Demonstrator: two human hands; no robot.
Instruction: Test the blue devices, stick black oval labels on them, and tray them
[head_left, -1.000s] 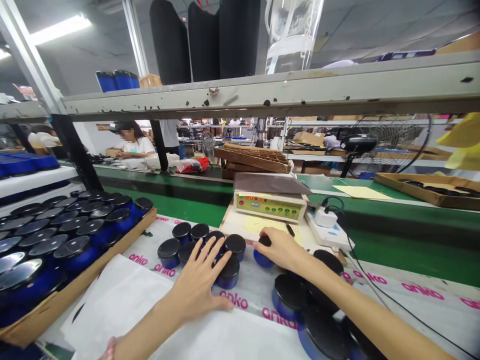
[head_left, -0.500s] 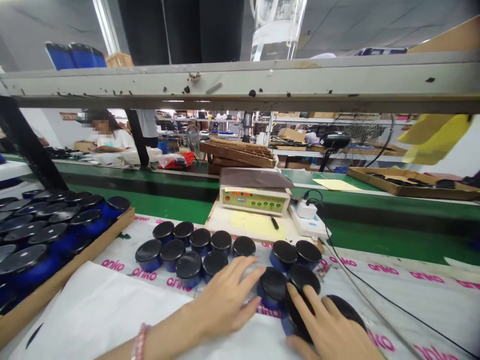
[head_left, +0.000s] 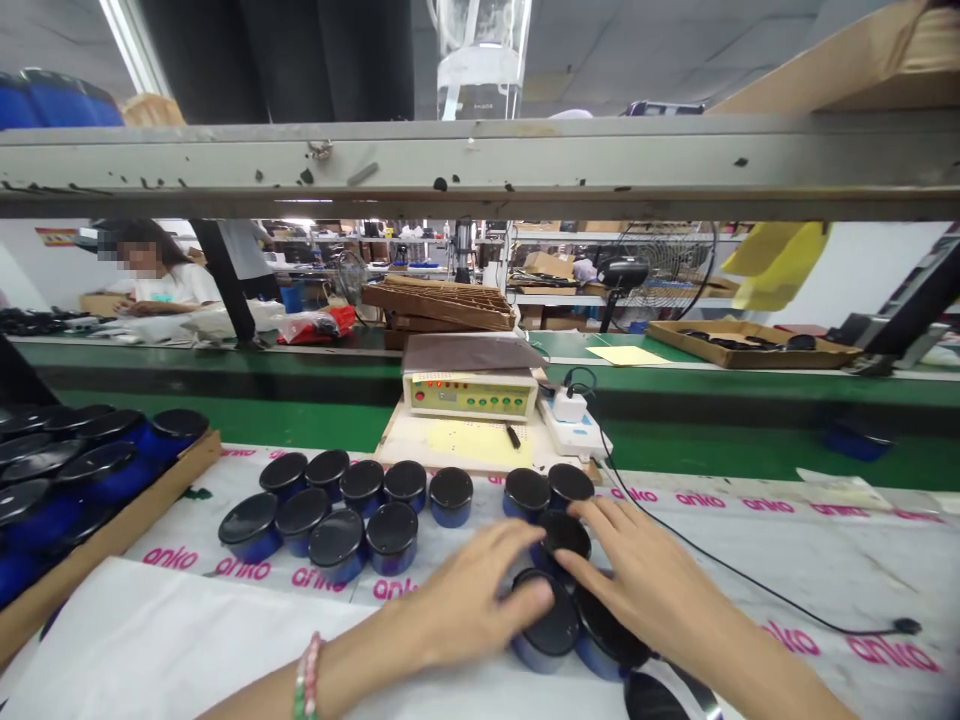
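Note:
Blue round jars with black lids stand in two groups on the printed sheet. My left hand point(head_left: 487, 595), a bead bracelet at its wrist, is blurred, its thumb and fingers apart. Its thumb overlaps the edge of a jar point(head_left: 546, 625) in the right group. Over the same group, my right hand point(head_left: 645, 560) is spread, with thumb and fingertips at the lid of another jar point(head_left: 559, 540). I cannot tell whether they press on it. A further jar point(head_left: 607, 640) sits partly under that hand. A separate cluster includes a jar point(head_left: 337, 545) left of my hands.
At left, a cardboard tray point(head_left: 112, 530) holds many more jars. A control box point(head_left: 469, 390) with lit indicators stands behind the sheet, beside a power strip point(head_left: 574, 430). A black cable point(head_left: 712, 560) crosses the right side. Overhead runs a shelf point(head_left: 465, 160). Another person point(head_left: 169, 280) sits far left.
The view has swung to the right. My right hand has shifted farther back over the jar group, and my left hand has come closer to it. The left cluster looks the same.

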